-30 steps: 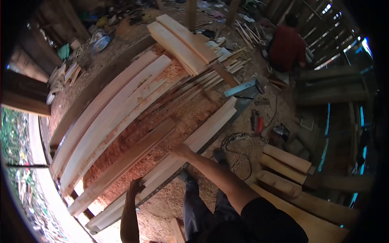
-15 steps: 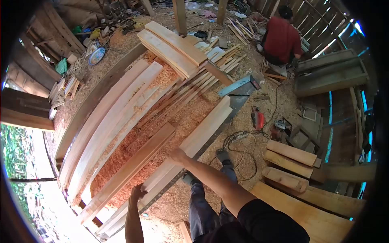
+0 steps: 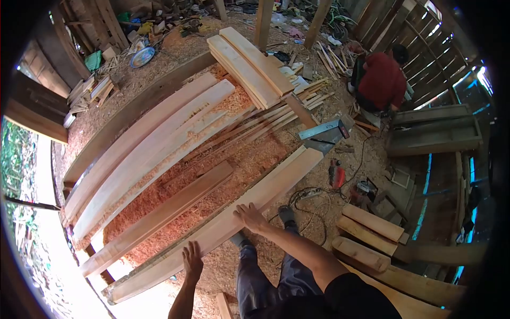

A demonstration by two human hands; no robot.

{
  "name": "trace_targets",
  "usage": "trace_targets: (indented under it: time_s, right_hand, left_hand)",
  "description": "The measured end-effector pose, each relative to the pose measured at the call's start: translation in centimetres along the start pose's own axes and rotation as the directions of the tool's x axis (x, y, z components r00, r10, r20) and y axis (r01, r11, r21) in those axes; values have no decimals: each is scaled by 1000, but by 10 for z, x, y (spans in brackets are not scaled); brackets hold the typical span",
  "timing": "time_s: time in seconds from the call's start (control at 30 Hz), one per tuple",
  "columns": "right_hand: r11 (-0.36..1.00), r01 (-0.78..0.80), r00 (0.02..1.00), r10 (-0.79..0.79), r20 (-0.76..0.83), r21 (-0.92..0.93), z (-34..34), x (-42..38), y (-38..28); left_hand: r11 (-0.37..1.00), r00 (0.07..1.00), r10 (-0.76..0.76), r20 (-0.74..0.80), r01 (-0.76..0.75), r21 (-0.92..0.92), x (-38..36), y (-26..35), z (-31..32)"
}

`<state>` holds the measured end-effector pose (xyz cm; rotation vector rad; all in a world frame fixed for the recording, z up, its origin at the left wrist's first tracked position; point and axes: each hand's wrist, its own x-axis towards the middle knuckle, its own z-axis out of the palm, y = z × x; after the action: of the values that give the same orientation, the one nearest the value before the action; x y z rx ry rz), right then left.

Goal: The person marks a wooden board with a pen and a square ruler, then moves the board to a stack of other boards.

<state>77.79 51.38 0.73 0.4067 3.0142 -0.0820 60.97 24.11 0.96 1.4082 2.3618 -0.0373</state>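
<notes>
A long pale plank [image 3: 276, 178] lies diagonally in front of me, its broad face turned up. My left hand [image 3: 192, 260] rests on the near-left part of the plank, fingers spread on the wood. Farther along, my right hand [image 3: 251, 219] lies on the plank's middle with fingers apart, fingertips toward the far edge. Beyond it is a narrower brown board [image 3: 170, 212] over reddish shavings. A metal square [image 3: 320, 129] with a dark handle sits past the plank's far end.
Curved boards [image 3: 154, 141] lie at left, and stacked planks [image 3: 252, 66] at the back. A red power tool [image 3: 336, 174] and cables [image 3: 313, 196] are on the shaving-covered floor. Short boards [image 3: 372, 223] lie at right. A person in a red shirt [image 3: 381, 82] crouches at the back right.
The plank has been turned over, so a smooth broad face shows instead of the stepped edge. Both hands have shifted from gripping it to lying on its face. The view has shifted slightly.
</notes>
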Motion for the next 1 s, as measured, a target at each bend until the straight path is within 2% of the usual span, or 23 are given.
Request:
trace_targets:
  time_s: [0.03, 0.1, 0.13, 0.2, 0.33, 0.4, 0.43, 0.5, 0.53, 0.6, 0.73, 0.8, 0.83, 0.93, 1.0]
  right_hand:
    - [1000, 8, 1000, -8, 3, -3, 0, 3, 1]
    - [998, 57, 977, -64, 202, 40, -1, 12, 5]
    - [997, 63, 977, -70, 202, 38, -2, 15, 6]
    - [996, 84, 952, -93, 291, 43, -5, 16, 10]
    - [992, 108, 913, -125, 388, 64, -7, 20, 14]
    - [985, 90, 882, -147, 447, 146, -6, 27, 19]
    - [978, 131, 873, -192, 449, 162, -5, 29, 20]
    - [961, 106, 833, -226, 504, 257, -1, 38, 28]
    - [954, 132, 824, -256, 506, 268, -2, 41, 29]
    - [954, 58, 784, -226, 579, 294, -5, 44, 31]
    - [941, 46, 780, -244, 577, 335, -9, 40, 33]
    - [933, 23, 814, -226, 535, 360, -10, 36, 31]
    - [931, 40, 811, -242, 533, 362, -15, 34, 28]
    - [948, 50, 858, -202, 472, 315, -21, 31, 34]
    - [936, 154, 944, -235, 233, 318, -13, 25, 39]
  left_hand:
    - [1000, 1000, -6, -1, 6, -7, 1, -1, -1]
    - [997, 999, 11, 37, -8, -82, 3, -6, -4]
    - [996, 999, 6, 35, -3, -86, 4, -10, -1]
    - [988, 997, 83, -11, -84, -129, 9, -14, -1]
    - [996, 997, 78, -18, -79, -47, 12, -8, -13]
    - [971, 995, 98, 17, -92, -221, 15, -17, -5]
    - [973, 998, 53, 26, -46, -225, 13, -21, 1]
    - [978, 992, 120, 42, -111, -174, 18, -31, 6]
    - [981, 995, 91, 49, -80, -178, 19, -34, 1]
    - [927, 977, 200, 80, -162, -338, 25, -42, -9]
    - [926, 985, 161, 66, -127, -356, 28, -57, -7]
    - [887, 951, 252, 177, -154, -435, 33, -67, -9]
    - [912, 952, 213, 219, -114, -394, 32, -62, -15]
    - [953, 976, 169, 134, -127, -276, 29, -50, -18]
    - [962, 983, 151, 107, -121, -244, 30, -47, -15]
